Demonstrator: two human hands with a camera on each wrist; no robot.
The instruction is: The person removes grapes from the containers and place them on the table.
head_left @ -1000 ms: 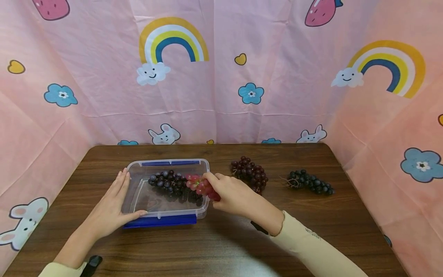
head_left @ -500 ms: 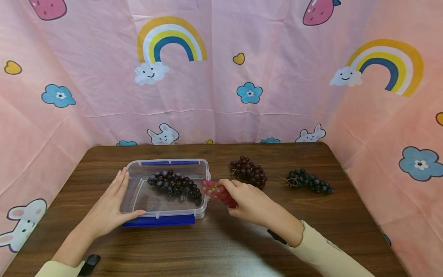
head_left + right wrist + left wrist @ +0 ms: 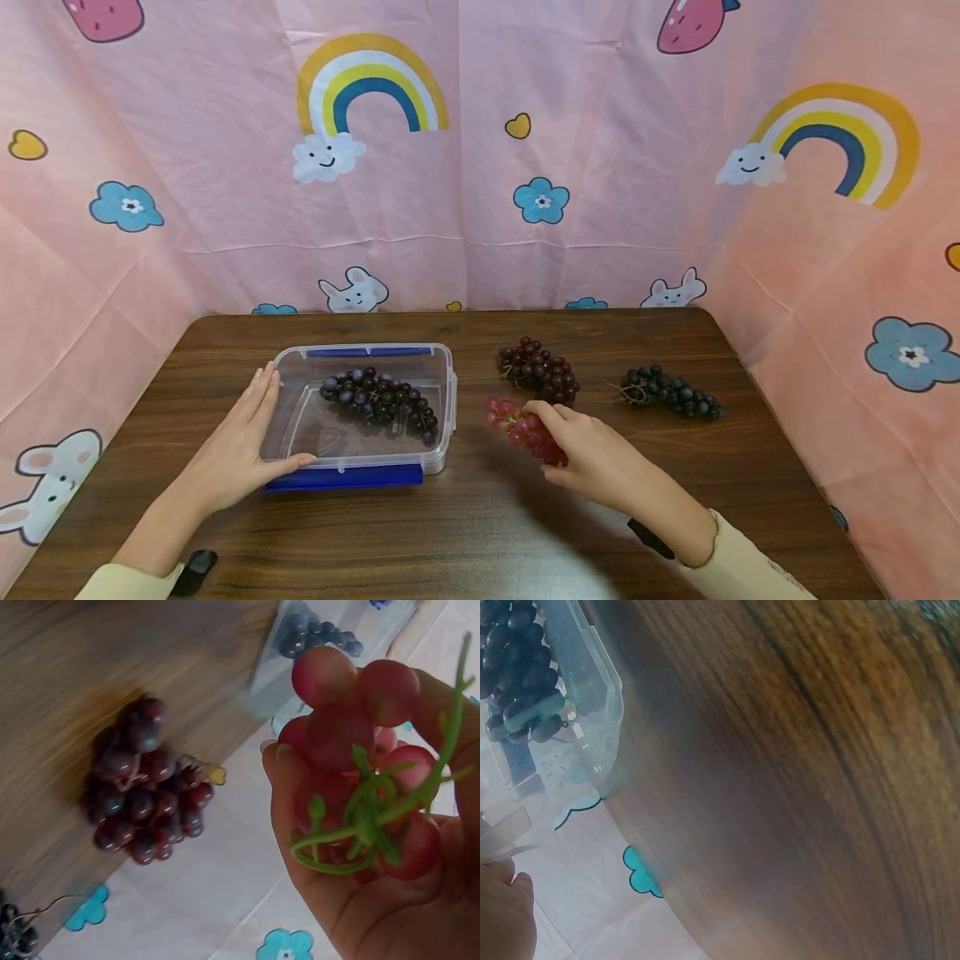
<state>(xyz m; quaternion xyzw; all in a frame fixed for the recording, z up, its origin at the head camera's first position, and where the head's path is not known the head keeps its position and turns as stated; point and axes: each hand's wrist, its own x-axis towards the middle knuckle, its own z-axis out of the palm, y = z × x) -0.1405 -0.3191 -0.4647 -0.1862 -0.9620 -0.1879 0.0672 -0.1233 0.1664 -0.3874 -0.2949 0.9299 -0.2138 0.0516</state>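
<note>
In the head view a clear plastic container (image 3: 300, 446) with blue clips stands left of centre, a bunch of black grapes (image 3: 378, 400) lying inside it. My left hand (image 3: 232, 454) rests against its left side, fingers straight along the rim and thumb over the near edge. My right hand (image 3: 596, 458) grips a bunch of pink grapes (image 3: 525, 429) above the table, right of the container. The right wrist view shows the fingers curled round these pink grapes (image 3: 337, 739) and their green stem. Behind the right hand lies a bunch of dark red grapes (image 3: 542, 371).
A second bunch of dark grapes (image 3: 671, 393) lies farther right on the brown wooden table (image 3: 360, 542). Pink printed cloth (image 3: 480, 167) hangs round the back and sides of the table.
My right hand has carried the pink grapes rightward, from over the container's right rim to beside it, nearer the dark red bunch. The left hand stays on the container.
</note>
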